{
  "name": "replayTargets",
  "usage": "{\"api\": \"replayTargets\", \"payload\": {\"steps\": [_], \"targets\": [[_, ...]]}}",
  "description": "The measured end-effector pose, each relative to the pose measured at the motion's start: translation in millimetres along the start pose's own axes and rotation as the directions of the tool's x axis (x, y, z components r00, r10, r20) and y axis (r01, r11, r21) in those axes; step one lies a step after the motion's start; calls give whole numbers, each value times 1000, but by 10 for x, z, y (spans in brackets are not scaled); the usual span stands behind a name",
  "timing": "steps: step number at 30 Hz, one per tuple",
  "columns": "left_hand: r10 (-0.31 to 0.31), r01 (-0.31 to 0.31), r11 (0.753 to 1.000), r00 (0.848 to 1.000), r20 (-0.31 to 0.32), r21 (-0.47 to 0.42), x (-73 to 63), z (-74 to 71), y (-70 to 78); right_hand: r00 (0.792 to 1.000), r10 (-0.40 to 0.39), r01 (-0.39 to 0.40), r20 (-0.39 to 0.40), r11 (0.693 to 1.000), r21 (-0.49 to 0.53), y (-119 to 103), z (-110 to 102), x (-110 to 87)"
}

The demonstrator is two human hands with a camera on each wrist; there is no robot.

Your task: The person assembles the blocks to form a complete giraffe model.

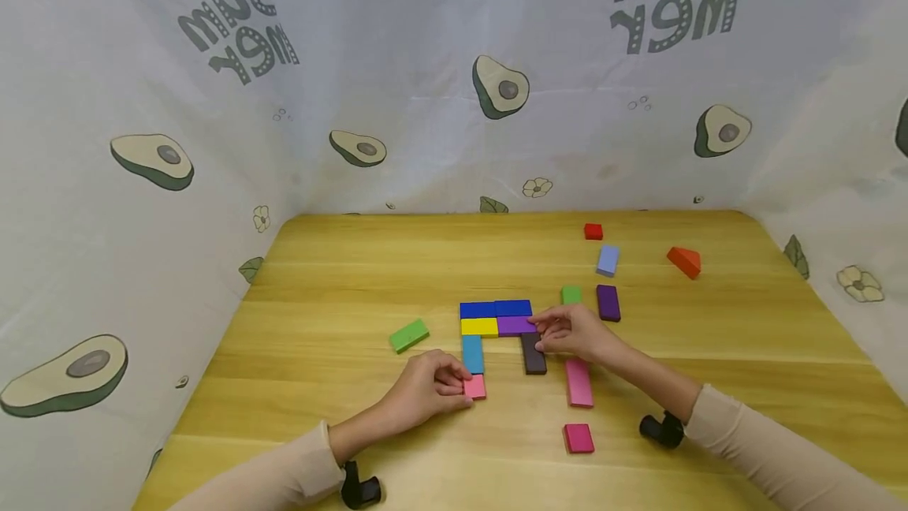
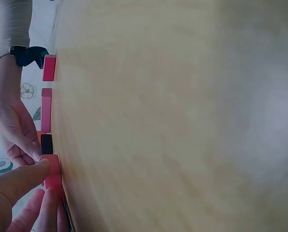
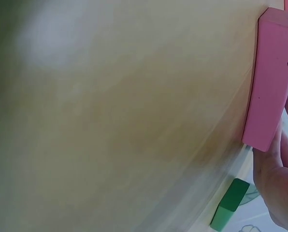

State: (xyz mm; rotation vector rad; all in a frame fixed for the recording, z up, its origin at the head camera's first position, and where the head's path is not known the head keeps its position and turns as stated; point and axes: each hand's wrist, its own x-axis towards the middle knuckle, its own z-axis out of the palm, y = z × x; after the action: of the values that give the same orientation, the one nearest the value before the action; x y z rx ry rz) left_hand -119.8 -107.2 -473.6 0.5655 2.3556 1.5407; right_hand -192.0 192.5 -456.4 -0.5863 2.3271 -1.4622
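Note:
My left hand [image 1: 429, 393] pinches a small pink block [image 1: 474, 387] between thumb and fingers, at the lower end of a light-blue block [image 1: 472, 354]. My right hand [image 1: 576, 333] has its thumb at the right side of a black block [image 1: 534, 355] and its fingertips by the right end of a purple block [image 1: 512, 326]. Left of the purple block lies a yellow block [image 1: 479, 327]. Two dark-blue blocks [image 1: 478, 310] line the top. Together these blocks form an arch shape with a gap between the light-blue and black legs.
A longer pink block [image 1: 578, 383] and a magenta block [image 1: 578, 438] lie near the right forearm. One green block [image 1: 409, 335] is at left, another [image 1: 571, 295] behind the right hand. Farther right lie dark-purple [image 1: 608, 303], pale-blue [image 1: 607, 260], red [image 1: 593, 232] and triangular orange-red [image 1: 685, 261] blocks.

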Motion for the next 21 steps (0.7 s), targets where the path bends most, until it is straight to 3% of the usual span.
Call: {"api": "replayTargets", "payload": {"steps": [9,21], "targets": [[-24,24,1000,1000,-2,-14,-35,2,-9,1000,19,-19,4,1000,14,-31,28,-11],[-5,5,1000,1000,-3,-12,-10,-18,-14,1000,-3,3,9,1000,-29,-44,13,12]]}}
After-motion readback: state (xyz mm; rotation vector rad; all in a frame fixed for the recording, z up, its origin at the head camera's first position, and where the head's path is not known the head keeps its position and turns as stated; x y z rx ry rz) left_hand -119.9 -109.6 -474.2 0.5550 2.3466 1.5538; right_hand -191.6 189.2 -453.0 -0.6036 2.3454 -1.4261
